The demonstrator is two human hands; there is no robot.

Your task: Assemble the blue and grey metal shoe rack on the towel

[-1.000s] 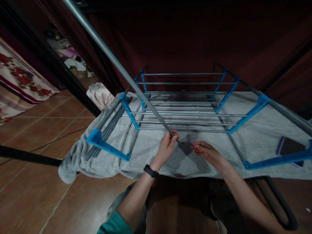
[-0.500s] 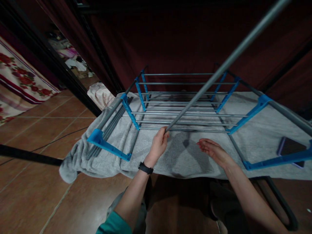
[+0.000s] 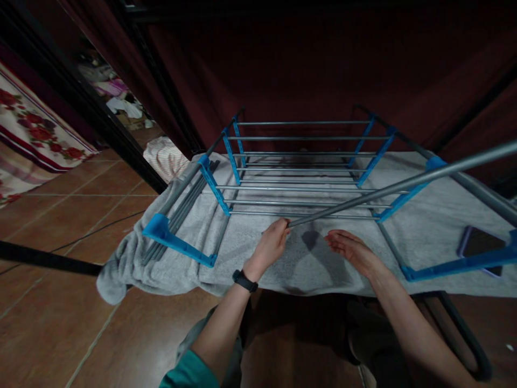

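My left hand [image 3: 272, 246] is closed on the near end of a long grey metal rod [image 3: 404, 185], which slants up and off to the right edge. My right hand [image 3: 350, 250] hovers just right of it, palm up with fingers loosely apart, holding nothing. Both hands are over a grey towel [image 3: 194, 253] spread on the floor. A drying rack [image 3: 307, 178] with blue plastic brackets and thin grey rails lies on the towel just beyond my hands. A black band is on my left wrist.
A bundle of loose grey rods [image 3: 181, 207] lies along the rack's left side. A dark phone [image 3: 480, 245] rests on the towel at the right. Brown tiled floor, a black bar [image 3: 44, 258] and a floral cloth [image 3: 28, 134] are at the left. Dark curtains hang behind.
The rod has swung from pointing up-left, through up-right, down to a low slant toward the right, pivoting at my left hand. My right hand has barely moved.
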